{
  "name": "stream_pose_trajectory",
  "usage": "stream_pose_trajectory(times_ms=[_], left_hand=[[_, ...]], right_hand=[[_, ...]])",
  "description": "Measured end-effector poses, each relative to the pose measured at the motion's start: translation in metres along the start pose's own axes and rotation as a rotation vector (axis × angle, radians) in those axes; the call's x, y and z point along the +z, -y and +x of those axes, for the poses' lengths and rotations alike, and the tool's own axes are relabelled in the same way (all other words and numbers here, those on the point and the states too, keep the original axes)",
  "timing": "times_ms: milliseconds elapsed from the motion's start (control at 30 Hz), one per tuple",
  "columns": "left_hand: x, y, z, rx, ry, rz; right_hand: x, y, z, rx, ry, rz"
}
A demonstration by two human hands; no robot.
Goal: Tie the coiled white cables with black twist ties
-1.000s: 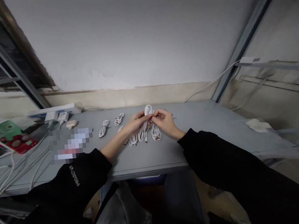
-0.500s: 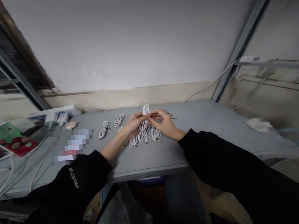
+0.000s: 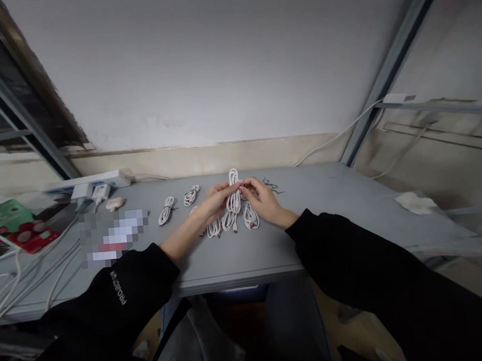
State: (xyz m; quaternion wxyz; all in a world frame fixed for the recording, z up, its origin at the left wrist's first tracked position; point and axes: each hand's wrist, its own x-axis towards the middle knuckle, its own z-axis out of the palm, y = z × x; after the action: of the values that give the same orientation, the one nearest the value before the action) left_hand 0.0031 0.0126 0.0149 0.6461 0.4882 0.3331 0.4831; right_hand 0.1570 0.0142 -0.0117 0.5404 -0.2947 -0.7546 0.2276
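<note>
A coiled white cable (image 3: pixel 233 176) stands upright over the table, pinched by my left hand (image 3: pixel 218 200) between thumb and fingers. On its right side my right hand (image 3: pixel 262 200) is closed at the fingertips on a thin dark twist tie, mostly hidden by the fingers. Below the hands lie more coiled white cables, among them a bundle (image 3: pixel 251 215) on the right, one (image 3: pixel 229 220) in the middle and one (image 3: pixel 213 227) on the left. Another is partly covered by my left hand. Several loose black twist ties (image 3: pixel 272 186) lie just beyond my right hand.
Two tied white cable bundles, one nearer (image 3: pixel 166 211) and one farther (image 3: pixel 191 195), lie left of my hands. A power strip (image 3: pixel 111 179) with chargers, an earbud case (image 3: pixel 115 203), a green-red box (image 3: pixel 14 223) and loose cords occupy the left side. White tissue (image 3: pixel 416 202) lies right.
The held cable coil has shifted slightly and turned more upright. My right fingertips have moved a little at its side; both hands keep their hold.
</note>
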Motion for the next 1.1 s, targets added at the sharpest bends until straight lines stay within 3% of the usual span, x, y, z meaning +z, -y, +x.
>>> stream_pose_trajectory(times_ms=[267, 433, 600, 800, 967, 1100], left_hand=[[-0.005, -0.001, -0.002, 0.403, -0.106, 0.467], [-0.004, -0.001, -0.004, 0.426, -0.102, 0.564], [0.001, -0.004, -0.009, 0.410, -0.042, 0.511], [0.002, -0.004, -0.010, 0.433, -0.114, 0.481], [-0.005, 0.002, -0.004, 0.398, -0.085, 0.385], [-0.007, 0.003, 0.000, 0.405, -0.139, 0.470]], right_hand=[[0.005, -0.005, 0.002, 0.090, -0.035, 0.097], [0.006, -0.012, 0.006, 0.235, -0.040, 0.285], [0.002, -0.016, 0.010, 0.373, -0.032, 0.460], [0.000, -0.013, 0.010, 0.509, 0.031, 0.597], [-0.003, -0.005, 0.012, 0.556, 0.102, 0.745], [-0.004, -0.004, 0.014, 0.550, 0.162, 0.746]])
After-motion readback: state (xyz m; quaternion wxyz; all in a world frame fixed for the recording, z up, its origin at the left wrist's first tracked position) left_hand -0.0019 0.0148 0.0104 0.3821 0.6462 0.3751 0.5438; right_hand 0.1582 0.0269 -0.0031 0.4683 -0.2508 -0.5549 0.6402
